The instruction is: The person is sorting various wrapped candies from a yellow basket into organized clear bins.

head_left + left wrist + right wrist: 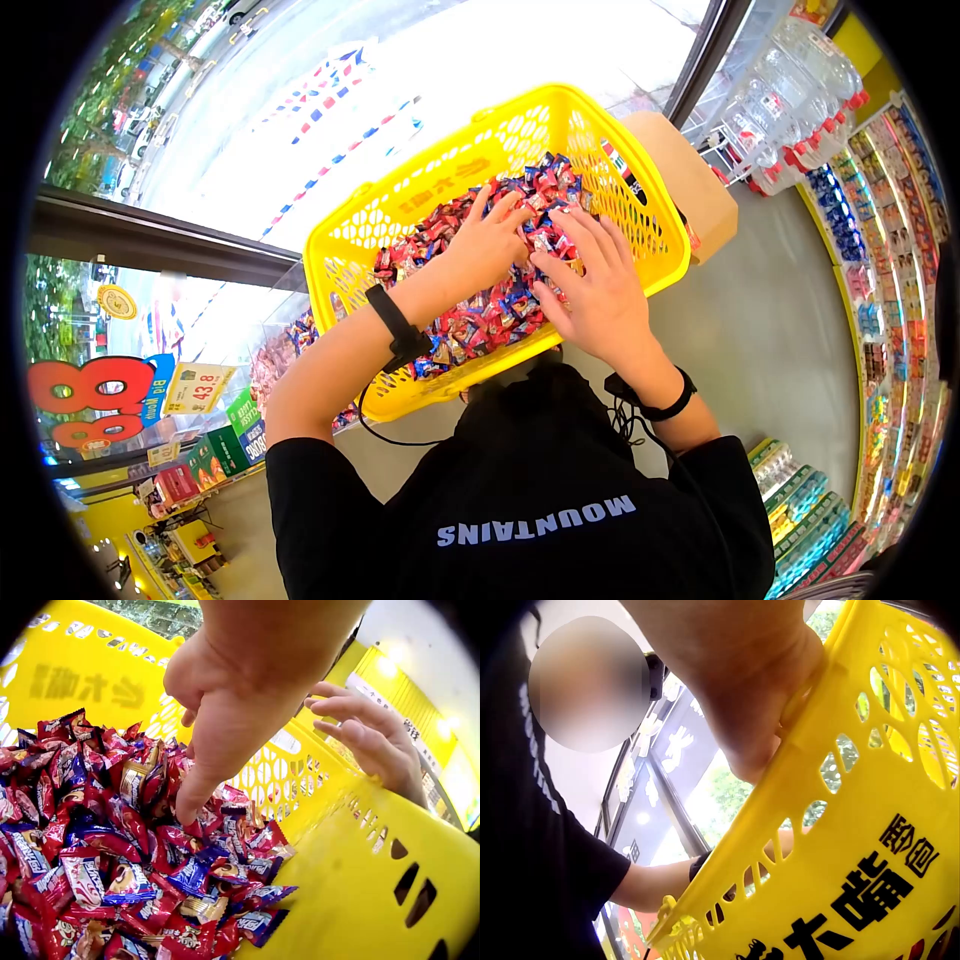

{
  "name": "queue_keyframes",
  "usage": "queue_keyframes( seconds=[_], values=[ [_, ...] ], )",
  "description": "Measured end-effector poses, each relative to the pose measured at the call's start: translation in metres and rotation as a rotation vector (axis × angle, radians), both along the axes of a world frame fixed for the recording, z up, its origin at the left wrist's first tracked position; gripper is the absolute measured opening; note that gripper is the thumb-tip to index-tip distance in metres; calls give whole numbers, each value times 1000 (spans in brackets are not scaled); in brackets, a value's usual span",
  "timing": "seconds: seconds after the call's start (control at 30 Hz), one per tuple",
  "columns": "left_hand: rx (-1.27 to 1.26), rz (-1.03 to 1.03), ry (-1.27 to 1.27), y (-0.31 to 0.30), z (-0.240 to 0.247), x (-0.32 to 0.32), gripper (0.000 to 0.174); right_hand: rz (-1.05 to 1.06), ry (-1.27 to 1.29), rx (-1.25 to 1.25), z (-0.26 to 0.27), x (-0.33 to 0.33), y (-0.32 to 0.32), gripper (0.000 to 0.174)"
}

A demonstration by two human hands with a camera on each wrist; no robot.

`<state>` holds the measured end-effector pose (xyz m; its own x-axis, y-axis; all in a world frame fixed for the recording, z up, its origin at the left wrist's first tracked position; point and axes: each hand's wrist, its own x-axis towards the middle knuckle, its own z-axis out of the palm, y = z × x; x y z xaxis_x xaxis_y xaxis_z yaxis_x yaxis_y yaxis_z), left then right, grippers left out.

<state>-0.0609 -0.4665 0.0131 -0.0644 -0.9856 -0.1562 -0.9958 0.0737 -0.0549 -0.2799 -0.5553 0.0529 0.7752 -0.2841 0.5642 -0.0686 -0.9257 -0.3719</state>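
Many wrapped candies, red, blue and gold (480,320) (120,847), lie heaped in a yellow perforated basket (400,400) (352,862) (817,847). My left hand (487,240) (232,720) reaches down onto the heap with its fingers spread, and its thumb touches the wrappers. Beside it in the head view is my right hand (598,295), its fingers apart and loosely bent. The left wrist view shows the right hand (367,735) raised above the basket's rim, holding nothing visible. In the right wrist view, the rim partly hides the right hand (757,697).
A cardboard box (685,180) stands beyond the basket's right end. Large clear bottles (790,95) and stocked shelves (890,300) are on the right. More candies (285,350) lie left of the basket, near a glass front with price signs (200,388).
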Motion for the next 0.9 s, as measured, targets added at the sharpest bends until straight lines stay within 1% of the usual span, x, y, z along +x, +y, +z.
queue_keyframes(
  seconds=[0.1,0.13,0.23,0.27,0.3,0.37,0.43,0.5,0.53,0.63,0.67,0.8,0.9],
  values=[
    [-6,-51,-62,2,-5,2,45,-2,-2,-1,1,1,0,32],
    [6,-74,-46,4,-4,4,43,-2,-1,-5,1,1,-1,32],
    [32,-23,81,11,6,5,38,3,12,-4,0,0,0,35],
    [-33,0,139,13,8,3,32,4,19,-6,1,0,-1,36],
    [-63,25,165,15,17,2,30,6,26,-7,2,1,0,37],
    [-120,77,211,21,49,-2,27,-44,39,-24,5,2,5,41],
    [-153,75,276,34,83,-6,26,-46,45,-56,11,5,10,42],
    [-180,78,296,53,107,-8,28,12,19,-76,14,11,17,40],
    [-258,80,265,65,108,-11,29,43,7,-100,17,14,22,39],
    [-308,88,198,103,119,-16,29,154,-36,-108,24,30,40,35],
    [-342,110,288,117,119,-17,27,198,-27,-97,27,34,48,34],
    [-378,218,350,169,116,-21,26,353,-23,-130,31,48,77,31],
    [-478,288,403,212,113,-21,25,413,-35,-147,33,63,108,26]
  ],
)
